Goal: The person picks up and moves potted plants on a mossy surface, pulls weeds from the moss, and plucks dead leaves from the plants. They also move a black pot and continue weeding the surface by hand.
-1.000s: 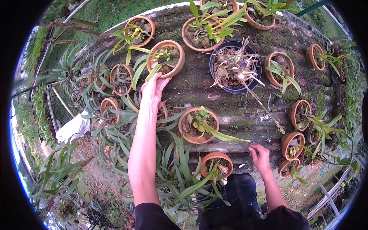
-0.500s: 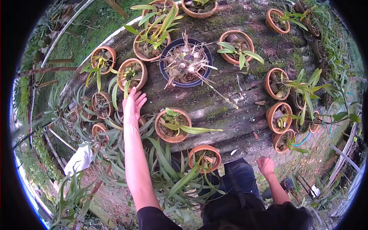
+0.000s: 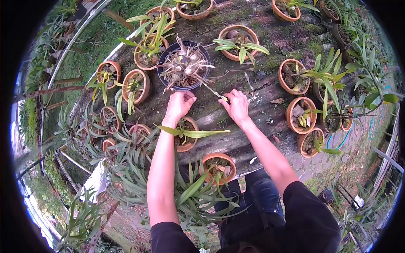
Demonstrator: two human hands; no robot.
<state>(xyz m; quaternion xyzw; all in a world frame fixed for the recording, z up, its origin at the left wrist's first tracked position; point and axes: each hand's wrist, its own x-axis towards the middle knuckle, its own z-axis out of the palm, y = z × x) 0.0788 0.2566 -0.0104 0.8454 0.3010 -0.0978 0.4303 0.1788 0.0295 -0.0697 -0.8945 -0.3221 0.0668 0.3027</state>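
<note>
A dark plastic pot full of dry roots and pale bulbs stands on the mossy corrugated surface. My left hand is at its near rim, fingers curled closed against the edge; the fingertips are partly hidden. From the bulbs a long thin stem reaches out toward the right. My right hand pinches the far end of that stem, where a small yellow-green tip shows. Just below my left forearm's line, a clay pot with long green leaves is partly covered by my arm.
More clay pots with orchid-like plants stand around: one behind, one at left, several at right, one at the near edge. Strappy leaves crowd the front left. A white cloth-like thing lies at left.
My left hand has moved right from the clay pot at left to the dark pot's near rim. My right hand has risen from beside my body to the stem's end. The view has shifted.
</note>
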